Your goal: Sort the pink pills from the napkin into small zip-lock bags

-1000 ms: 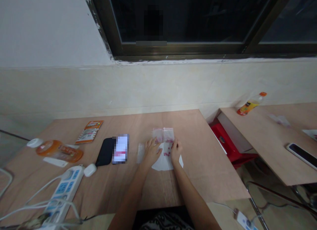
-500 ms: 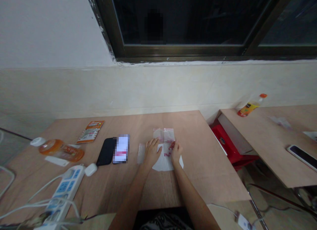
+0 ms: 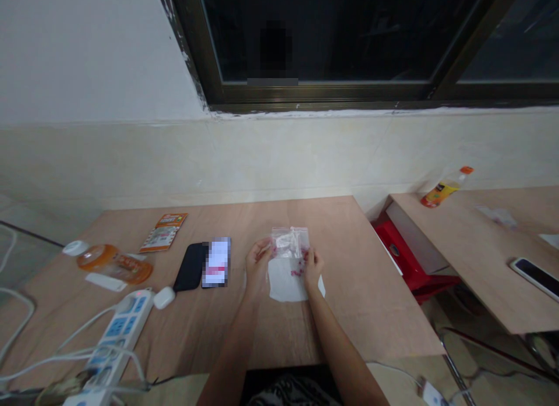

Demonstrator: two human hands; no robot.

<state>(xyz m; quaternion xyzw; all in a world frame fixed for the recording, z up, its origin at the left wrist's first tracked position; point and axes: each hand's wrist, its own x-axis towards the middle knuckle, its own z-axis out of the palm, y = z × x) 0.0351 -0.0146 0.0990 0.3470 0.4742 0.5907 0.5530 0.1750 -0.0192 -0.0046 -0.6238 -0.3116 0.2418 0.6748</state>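
Note:
My left hand (image 3: 258,257) is closed, its fingertips pinching the left edge of a small clear zip bag (image 3: 286,241) with a pinkish top strip. On the other side my right hand (image 3: 313,267) is closed at the bag's right edge, thumb toward the middle. Small red pieces (image 3: 297,272) lie beside my right thumb, on or over a sheet of white paper (image 3: 286,286). More red shows near the right fingertips; whether it is inside the bag I cannot make out. Bag and paper overlap in front of me on the wooden table (image 3: 279,342).
Left of my hands are a black phone (image 3: 191,267), a lit phone (image 3: 216,263), a white earbud case (image 3: 164,297), an orange packet (image 3: 163,232) and a lying drink bottle (image 3: 116,264). A power strip (image 3: 116,342) trails cables. To the right stands a red stool (image 3: 402,260).
My left hand has gone from lying flat over the paper to pinching the bag at its left edge. The bag plastic now looks lifted and creased. My right hand has barely moved.

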